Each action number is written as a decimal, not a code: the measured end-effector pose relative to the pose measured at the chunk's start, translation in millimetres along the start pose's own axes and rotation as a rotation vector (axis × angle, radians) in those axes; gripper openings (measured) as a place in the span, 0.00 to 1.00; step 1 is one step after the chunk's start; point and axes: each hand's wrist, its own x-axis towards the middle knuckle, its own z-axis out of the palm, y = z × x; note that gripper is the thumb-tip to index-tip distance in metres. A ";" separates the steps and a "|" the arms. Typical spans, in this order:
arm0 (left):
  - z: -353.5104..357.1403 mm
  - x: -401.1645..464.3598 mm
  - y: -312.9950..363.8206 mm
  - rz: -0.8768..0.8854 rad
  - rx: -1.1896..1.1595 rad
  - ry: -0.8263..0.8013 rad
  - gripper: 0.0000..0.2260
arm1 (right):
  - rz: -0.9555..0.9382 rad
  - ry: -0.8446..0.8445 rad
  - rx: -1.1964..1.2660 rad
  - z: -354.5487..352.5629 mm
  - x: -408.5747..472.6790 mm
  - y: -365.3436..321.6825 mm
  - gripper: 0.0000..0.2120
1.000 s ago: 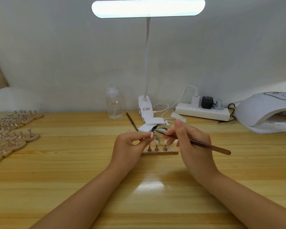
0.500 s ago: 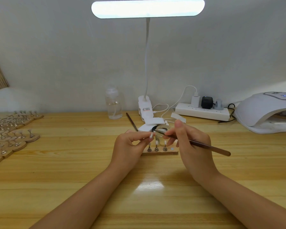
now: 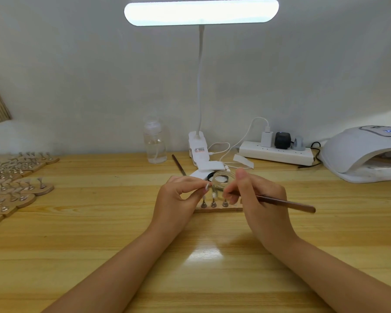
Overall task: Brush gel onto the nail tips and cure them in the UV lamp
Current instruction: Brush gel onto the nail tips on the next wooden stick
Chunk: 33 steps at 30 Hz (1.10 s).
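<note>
Seen from the head camera, both forearms reach in from the near edge over a pale wooden surface (image 3: 99, 256). The left hand (image 3: 176, 199) has its fingers (image 3: 191, 187) curled in, pinching a small white nail tip (image 3: 207, 186) between thumb and forefinger, held just above a little wooden stand (image 3: 219, 208). That stand lies flat on the surface between the two hands and carries a row of short metal pegs (image 3: 213, 203), some with pale tips on top. The right hand (image 3: 264, 199) grips a thin brown brush (image 3: 280, 202) like a pen, fingers wrapped round its front part; the handle sticks out to the right and the bristle end points left toward the held tip, but whether it touches the tip I cannot tell. Just behind the hands stands a small clear jar (image 3: 222, 179), open at the top.

Farther back, a clear bottle (image 3: 155, 144) stands near the wall, with a second brush (image 3: 178, 164) lying beside it. A white clip lamp (image 3: 201, 12) glows overhead on a bent neck. To the right is a white power strip (image 3: 275, 153) with plugs in it, and at the far right edge the white UV lamp (image 3: 357, 152), its mouth facing the surface, well apart from the hands. On the left, many more wooden stands (image 3: 20, 177) with pegs lie in rows.
</note>
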 end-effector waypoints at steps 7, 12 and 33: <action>0.3 0.0 2.5 -0.006 0.030 0.003 0.13 | -0.002 0.002 0.010 -1.3 0.2 0.6 0.18; 0.1 0.4 4.7 -0.011 0.072 -0.003 0.11 | 0.018 -0.020 0.021 -1.2 -0.4 0.3 0.18; 1.2 -0.6 6.4 -0.038 0.091 0.022 0.10 | -0.194 -0.016 -0.149 -2.2 3.4 3.5 0.19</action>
